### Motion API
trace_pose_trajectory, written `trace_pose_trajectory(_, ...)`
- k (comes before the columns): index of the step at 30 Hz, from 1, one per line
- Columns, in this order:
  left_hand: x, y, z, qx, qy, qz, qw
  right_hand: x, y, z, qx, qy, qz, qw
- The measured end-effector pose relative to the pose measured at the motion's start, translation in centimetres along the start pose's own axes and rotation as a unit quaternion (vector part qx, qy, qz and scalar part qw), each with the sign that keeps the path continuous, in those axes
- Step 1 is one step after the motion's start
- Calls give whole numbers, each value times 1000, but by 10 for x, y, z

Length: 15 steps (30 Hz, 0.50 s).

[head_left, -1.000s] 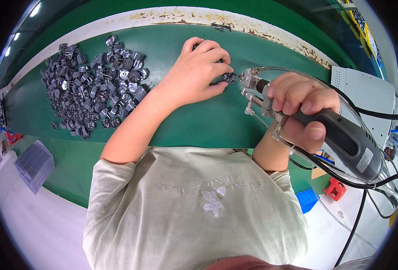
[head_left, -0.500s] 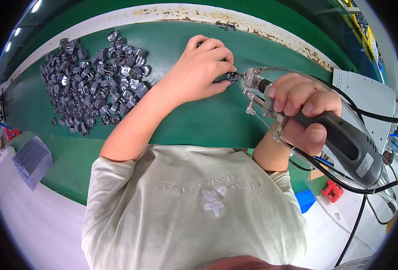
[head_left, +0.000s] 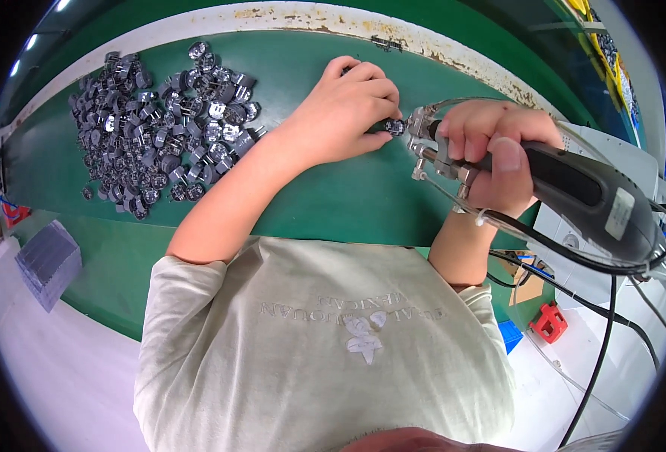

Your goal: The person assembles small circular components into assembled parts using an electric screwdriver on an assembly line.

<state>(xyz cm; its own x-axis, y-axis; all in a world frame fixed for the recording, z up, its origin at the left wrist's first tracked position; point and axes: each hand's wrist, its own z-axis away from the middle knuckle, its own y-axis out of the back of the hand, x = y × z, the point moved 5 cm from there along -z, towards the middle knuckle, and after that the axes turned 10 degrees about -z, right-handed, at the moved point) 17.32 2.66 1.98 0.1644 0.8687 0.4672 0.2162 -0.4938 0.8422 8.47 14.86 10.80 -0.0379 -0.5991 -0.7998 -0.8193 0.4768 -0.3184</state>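
both hands are busy: my left hand [head_left: 348, 113] pinches a small dark part [head_left: 388, 126] on the desk [head_left: 325, 203], my right hand [head_left: 499, 158] grips the tool [head_left: 574, 188], tip touching it. pile of parts [head_left: 160, 135] waits far left; i can't tell how many are done.

The small dark metal part [head_left: 388, 126] pinched in the left hand [head_left: 344, 113] is mostly covered by the fingers, so its shape cannot be told. The grey handheld power tool [head_left: 581, 194] in the right hand [head_left: 495, 154] has its middle wrapped by fingers, and its black cables [head_left: 604, 361] run out of the lower edge. In the pile of small grey metal parts [head_left: 160, 132] on the green table [head_left: 325, 207], single pieces are too small to make out.
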Motion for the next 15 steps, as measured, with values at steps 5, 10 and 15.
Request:
trace_pose_trajectory(5,0,-2,3,-5,-2,6,1000,-14,-9,7,-9,43,-24,999)
trace_pose_trajectory(10,0,1,4,1,-17,5,1000,-47,-9,-1,-77,43,-22,996)
trace_pose_trajectory(15,-3,1,2,-5,-15,9,1000,-32,-2,-3,-49,16,-34,998)
